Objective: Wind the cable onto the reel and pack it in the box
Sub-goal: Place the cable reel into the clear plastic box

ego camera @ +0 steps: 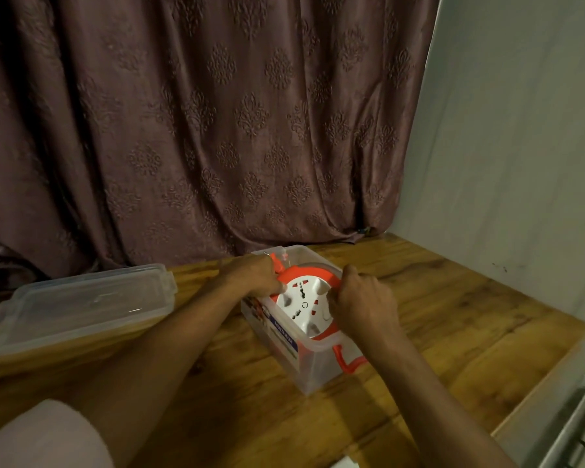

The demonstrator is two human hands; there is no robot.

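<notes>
Extension reel (305, 304) is seated into the clear box (284, 349).
Its rim is gripped by left hand (250, 276) and right hand (363, 304), closed, keeping it level.

Hands (318, 292) on reel (306, 304) — in box (313, 369)

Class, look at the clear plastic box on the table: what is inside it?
An orange and white cable reel sits in the clear box, both hands on it: left hand, right hand. Its orange handle shows through the wall. The box floor is covered.
</notes>
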